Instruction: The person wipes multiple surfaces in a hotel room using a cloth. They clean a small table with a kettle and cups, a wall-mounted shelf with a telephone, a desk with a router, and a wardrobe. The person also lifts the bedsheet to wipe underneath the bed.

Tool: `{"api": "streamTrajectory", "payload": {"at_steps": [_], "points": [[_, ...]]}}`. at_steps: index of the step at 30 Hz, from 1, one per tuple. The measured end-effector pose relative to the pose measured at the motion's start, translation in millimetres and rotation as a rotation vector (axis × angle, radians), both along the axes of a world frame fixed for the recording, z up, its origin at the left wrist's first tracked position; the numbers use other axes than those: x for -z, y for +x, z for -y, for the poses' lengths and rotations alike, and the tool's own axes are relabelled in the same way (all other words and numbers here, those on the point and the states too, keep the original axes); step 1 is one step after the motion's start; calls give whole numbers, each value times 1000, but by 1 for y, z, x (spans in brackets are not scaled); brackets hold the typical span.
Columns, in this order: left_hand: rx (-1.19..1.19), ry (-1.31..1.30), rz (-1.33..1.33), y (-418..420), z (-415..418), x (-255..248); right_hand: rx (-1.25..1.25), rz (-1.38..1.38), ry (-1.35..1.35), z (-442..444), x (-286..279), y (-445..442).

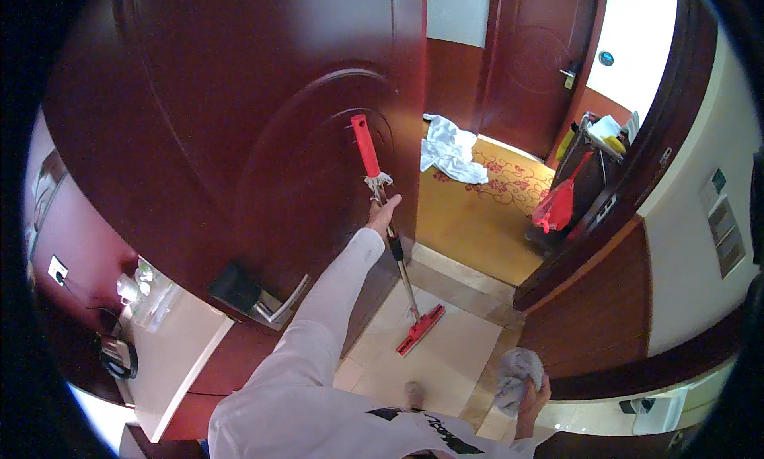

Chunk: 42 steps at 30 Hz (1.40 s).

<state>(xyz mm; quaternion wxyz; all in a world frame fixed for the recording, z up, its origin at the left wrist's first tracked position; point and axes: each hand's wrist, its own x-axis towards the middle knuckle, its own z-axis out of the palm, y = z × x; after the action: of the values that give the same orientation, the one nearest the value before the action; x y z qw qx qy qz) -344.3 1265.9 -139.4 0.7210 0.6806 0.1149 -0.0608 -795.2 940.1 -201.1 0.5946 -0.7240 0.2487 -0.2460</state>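
Observation:
My left hand (384,213) is wrapped around the metal pole of a red-headed floor squeegee or mop (421,330), below its red plastic grip (365,145). Pale string is tied where the grip meets the pole. The tool leans up toward the door, its head down on the tiled floor (459,339). Low on the right, my right hand (533,399) clutches a bunched grey cloth (518,378). A dark red wooden door (239,130) with a lever handle (283,307) stands ajar beside my left arm.
Past the doorway, white linen (450,151) lies on the yellow patterned carpet (477,220). A cart (588,178) with a red bag (558,205) stands at the frame. To the left, a counter (173,345) carries plastic-wrapped items (152,292) and a kettle-like appliance (118,356).

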Motion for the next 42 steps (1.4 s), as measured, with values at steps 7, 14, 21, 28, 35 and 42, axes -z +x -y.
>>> {"api": "streamTrajectory", "payload": {"at_steps": [7, 14, 21, 28, 35, 42], "points": [[-486, -20, 379, -102, 41, 78, -130, -13, -100, 24, 56, 33], [-546, -171, 257, -259, -53, -17, -390, 0, -128, 12, 27, 108], [-762, -254, 571, -370, -143, -59, -587, -37, -158, -33, 9, 147], [-1095, -135, 548, -430, -205, -58, -649, -27, -136, -78, -3, 149], [-1230, 36, 535, -472, -322, -15, -688, -24, -201, -99, 14, 145], [-1291, 153, 329, -506, -434, 42, -673, -85, -536, -124, 16, 129]]}}
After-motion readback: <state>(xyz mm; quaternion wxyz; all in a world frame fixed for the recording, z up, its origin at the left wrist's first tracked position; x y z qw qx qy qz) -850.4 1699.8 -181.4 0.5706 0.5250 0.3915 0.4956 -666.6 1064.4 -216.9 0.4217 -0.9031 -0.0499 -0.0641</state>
